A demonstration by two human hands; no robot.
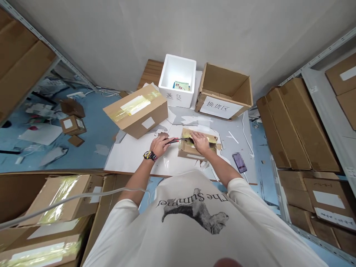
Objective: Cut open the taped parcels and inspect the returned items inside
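On the table in front of me is a small cardboard box (191,152), with yellowish tape over its top and a torn, partly raised right end. My left hand (160,145), wearing a wristwatch (150,155), is closed around a slim red-and-black tool (174,140); its thin tip points right and reaches the box's top. Whether it is scissors or another tool is too small to tell. My right hand (199,142) lies over the box's top with bent fingers gripping it by the opening. Those fingertips are partly hidden, and the box's contents cannot be made out.
A larger taped carton (141,111) stands left. Behind are a white foam box (178,97) holding a small packet and an open carton (224,92). A phone (239,162) lies right, with paper scraps about. Stacked cartons (294,126) line the right shelf; a cable (83,195) crosses lower left.
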